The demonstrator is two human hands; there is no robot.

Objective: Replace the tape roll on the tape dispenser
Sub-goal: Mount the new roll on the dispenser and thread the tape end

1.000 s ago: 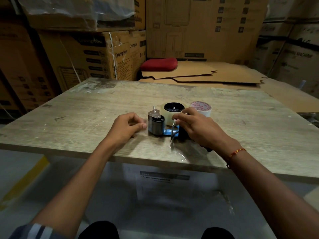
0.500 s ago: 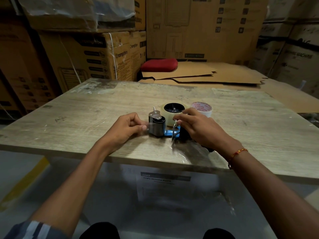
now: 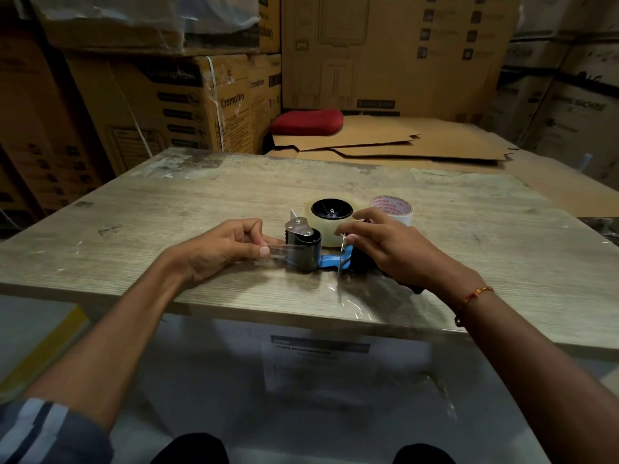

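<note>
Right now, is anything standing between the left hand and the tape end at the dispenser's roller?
Nothing visible does: the left hand already pinches the clear tape end beside the tape dispenser roller.

The tape dispenser [image 3: 313,251] is laid on the table [image 3: 167,229] between both hands' fingers; the spare tape roll [image 3: 392,209] is set behind the right fingers [image 3: 363,217].

- The pale wood-grain tabletop [image 3: 201,209] looks matt, scuffed and stained.
- The blue and black tape dispenser [image 3: 330,261] has a painted blue frame, a dull black roller and a shiny bare-metal plate.
- The clear glossy tape roll [image 3: 326,234] sits on a black plastic hub.
- The white tape core with red print [image 3: 397,209] looks like matt paper.
- The flat brown cardboard sheets [image 3: 402,142] are matt.
- The red cushion [image 3: 306,122] looks like soft cloth.
</note>
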